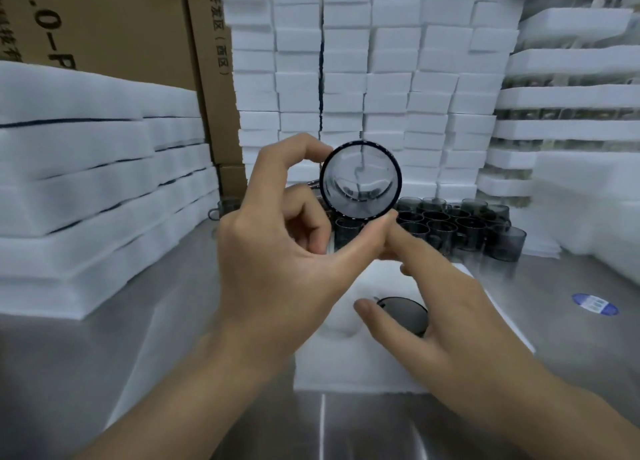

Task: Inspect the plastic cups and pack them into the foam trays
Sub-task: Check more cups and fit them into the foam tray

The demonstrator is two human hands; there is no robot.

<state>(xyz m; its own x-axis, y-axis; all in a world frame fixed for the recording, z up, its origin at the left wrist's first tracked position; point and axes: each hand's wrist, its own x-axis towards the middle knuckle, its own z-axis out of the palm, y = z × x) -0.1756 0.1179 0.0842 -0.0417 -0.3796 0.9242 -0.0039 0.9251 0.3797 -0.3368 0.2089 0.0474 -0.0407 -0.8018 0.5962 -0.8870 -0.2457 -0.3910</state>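
Bench (104,373) carries a foam tray (346,366) mid-front, with loose cups (467,231) clustered at the rear edge. Left hand (277,262) holds a smoky cup (361,179) above the tray, thumb and forefinger clamped on its rim; right hand (450,321) fingers apart, forefinger at that rim

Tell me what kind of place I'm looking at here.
Likely a factory packing station: stacks of white foam blocks behind a steel table, cardboard cartons, and a batch of smoky plastic cups waiting while the left hand holds one cup up for inspection.
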